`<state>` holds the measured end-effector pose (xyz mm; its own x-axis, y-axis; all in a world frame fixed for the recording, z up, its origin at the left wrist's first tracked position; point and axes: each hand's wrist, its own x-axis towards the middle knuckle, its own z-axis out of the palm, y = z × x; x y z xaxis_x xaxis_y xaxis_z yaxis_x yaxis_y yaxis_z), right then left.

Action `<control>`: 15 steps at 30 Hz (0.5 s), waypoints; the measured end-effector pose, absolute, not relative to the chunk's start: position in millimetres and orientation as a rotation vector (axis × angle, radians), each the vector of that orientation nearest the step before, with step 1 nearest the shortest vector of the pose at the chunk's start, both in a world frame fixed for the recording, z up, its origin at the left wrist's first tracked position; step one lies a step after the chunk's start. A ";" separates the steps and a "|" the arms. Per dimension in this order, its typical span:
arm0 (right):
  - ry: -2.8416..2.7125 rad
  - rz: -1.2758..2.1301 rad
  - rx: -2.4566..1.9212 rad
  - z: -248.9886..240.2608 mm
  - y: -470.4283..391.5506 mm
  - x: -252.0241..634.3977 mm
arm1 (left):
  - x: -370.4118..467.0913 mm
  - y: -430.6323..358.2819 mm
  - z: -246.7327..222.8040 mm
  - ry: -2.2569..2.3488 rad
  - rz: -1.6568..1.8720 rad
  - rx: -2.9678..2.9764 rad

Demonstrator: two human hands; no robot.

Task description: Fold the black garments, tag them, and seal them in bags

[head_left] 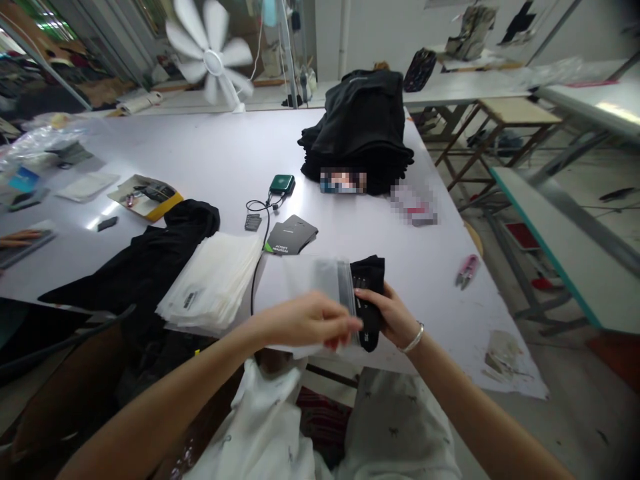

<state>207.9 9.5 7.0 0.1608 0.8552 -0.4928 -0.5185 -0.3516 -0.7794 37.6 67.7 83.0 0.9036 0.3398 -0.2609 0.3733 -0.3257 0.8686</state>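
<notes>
A folded black garment (369, 327) with small white print lies partly at the open end of a clear plastic bag (313, 273) near the table's front edge. My right hand (395, 319) grips the garment's right side, thumb on top. Over the bag's mouth is my left hand (325, 323), its fingers curled and blurred; whether it pinches the bag cannot be made out. Left of the bag sits a stack of frosted bags (213, 280). Dark printed cards (291, 235) lie just behind the bag.
A tall pile of black garments (365, 127) stands at the back right. Pink snips (467, 271) lie near the right edge. A white fan (213, 62), a green device (282, 185) with a cable and a black cloth (145, 260) are also on the table. Another person's hand (20, 239) shows far left.
</notes>
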 end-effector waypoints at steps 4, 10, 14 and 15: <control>-0.451 1.573 -1.198 7.4 4.0 203.0 | 49.6 107.6 74.7 0.924 0.375 2.247; -0.454 1.651 -1.144 3.0 -3.7 192.6 | 54.5 122.3 42.7 0.844 0.216 2.111; -0.434 1.574 -1.132 -2.0 -12.6 181.2 | 60.4 113.4 44.6 0.919 0.340 2.094; -0.425 1.531 -1.136 -3.6 -14.9 177.8 | 62.7 111.7 45.5 0.931 0.368 2.118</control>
